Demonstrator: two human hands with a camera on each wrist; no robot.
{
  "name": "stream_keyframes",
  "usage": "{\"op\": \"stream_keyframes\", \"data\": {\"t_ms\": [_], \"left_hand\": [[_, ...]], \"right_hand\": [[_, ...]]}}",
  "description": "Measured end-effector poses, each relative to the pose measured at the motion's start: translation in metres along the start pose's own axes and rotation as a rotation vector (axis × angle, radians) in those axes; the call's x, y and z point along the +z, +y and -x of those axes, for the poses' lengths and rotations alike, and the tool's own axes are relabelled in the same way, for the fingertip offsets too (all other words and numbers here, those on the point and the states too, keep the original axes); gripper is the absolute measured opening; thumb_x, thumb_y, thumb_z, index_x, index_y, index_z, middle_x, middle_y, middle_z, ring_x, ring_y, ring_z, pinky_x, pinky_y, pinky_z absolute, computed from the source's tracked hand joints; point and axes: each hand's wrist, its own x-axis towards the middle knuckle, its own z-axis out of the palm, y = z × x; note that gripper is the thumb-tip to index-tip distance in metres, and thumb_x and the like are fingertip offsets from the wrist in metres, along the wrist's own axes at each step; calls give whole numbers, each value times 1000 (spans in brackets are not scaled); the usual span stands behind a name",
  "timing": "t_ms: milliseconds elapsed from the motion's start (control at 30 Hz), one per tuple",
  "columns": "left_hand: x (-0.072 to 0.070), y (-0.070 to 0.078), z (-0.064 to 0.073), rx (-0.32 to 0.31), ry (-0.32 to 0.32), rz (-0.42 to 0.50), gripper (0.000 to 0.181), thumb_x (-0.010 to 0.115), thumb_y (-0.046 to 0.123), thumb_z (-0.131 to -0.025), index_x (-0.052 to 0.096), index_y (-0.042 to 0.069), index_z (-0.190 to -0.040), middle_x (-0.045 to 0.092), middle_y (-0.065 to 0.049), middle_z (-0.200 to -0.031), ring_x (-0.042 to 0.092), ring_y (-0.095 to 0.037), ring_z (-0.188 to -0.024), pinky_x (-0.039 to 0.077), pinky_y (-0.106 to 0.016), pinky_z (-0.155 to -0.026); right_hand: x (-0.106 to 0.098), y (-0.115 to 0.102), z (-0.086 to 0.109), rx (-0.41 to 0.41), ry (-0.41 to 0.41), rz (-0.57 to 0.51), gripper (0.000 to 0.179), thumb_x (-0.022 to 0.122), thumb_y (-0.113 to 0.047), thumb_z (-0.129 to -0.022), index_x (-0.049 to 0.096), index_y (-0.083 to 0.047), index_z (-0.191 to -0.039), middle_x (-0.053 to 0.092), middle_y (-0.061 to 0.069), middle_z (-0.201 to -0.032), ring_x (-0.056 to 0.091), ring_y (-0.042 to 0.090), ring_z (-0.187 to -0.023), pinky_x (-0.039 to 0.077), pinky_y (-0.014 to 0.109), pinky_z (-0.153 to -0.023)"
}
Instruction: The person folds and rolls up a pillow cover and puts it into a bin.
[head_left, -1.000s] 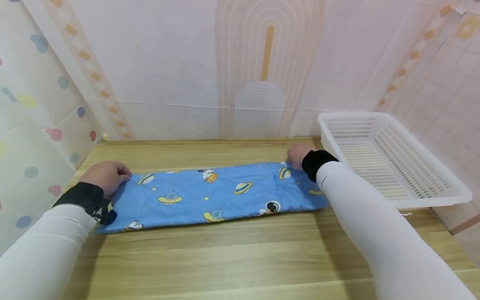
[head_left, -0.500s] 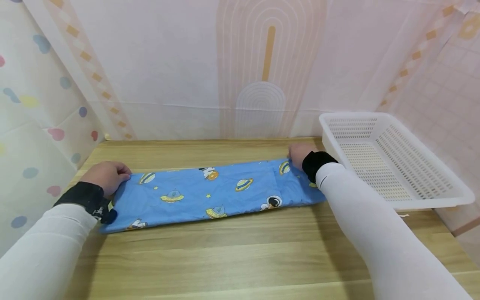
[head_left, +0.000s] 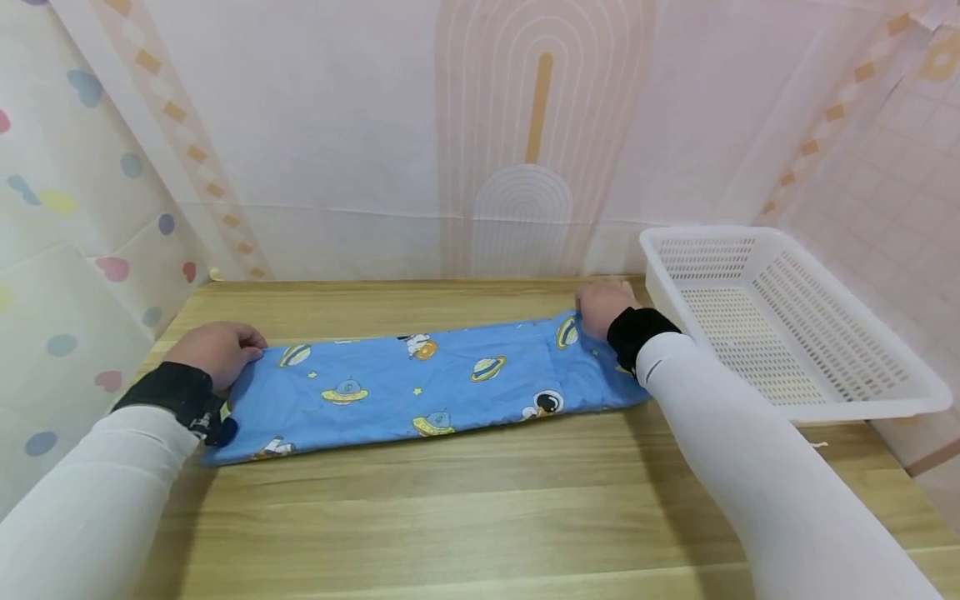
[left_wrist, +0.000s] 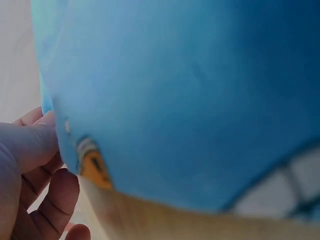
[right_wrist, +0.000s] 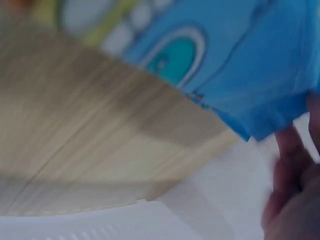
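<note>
Cloth (head_left: pixel 442 367) in a long blue strip, pinched at both ends

The cloth lies across the tabletop (head_left: pixel 420 517), running from left to right, its right end a little farther from the person than its left. Planets, flying saucers, small stars and astronauts are printed on the blue, and near the right end a crosswise line shows in the fabric.

The left hand (head_left: pixel 213 352) pinches the far left corner; the left wrist view shows the thumb along the edge of the fabric and the other fingers curled beneath. The right hand (head_left: pixel 602 307) pinches the far edge near the right end. The right wrist view is blurred, but fingers meet the fabric there, and a shadow falls on the wood beside it.

Each arm wears a white sleeve (head_left: pixel 750 433) with a black wristband (head_left: pixel 168 392) at the end. Just beyond the right hand, on the right side of the tabletop, stands a white plastic basket (head_left: pixel 862 410) with slotted walls. A small white scrap (head_left: pixel 820 444) lies near its front edge. Behind everything hangs a pale backdrop (head_left: pixel 337 133) with arches and diamond-patterned bands; a sheet (head_left: pixel 67 308) dotted with coloured spots and hearts covers the left side.
</note>
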Motion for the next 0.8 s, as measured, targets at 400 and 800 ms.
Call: {"op": "stream_keyframes", "data": {"t_ms": [400, 800], "left_hand": [[2, -1, 0, 5, 7, -5, 22, 57, 12, -108, 70, -4, -115, 67, -20, -97, 60, -36, -87, 50, -44, -73], [-1, 1, -2, -25, -28, -40, 23, 52, 13, -109, 67, -2, -115, 66, -17, -91, 60, -32, -79, 45, -44, -67]], "right_hand": [[15, 1, -12, 80, -48, -186, 19, 58, -2, -99, 65, 1, -116, 73, 20, -116, 68, 35, -106, 55, 49, -99], [22, 3, -18, 24, 68, -123, 21, 57, -5, -101, 71, 1, -115, 75, 20, -115, 70, 37, -110, 55, 51, -100]]}}
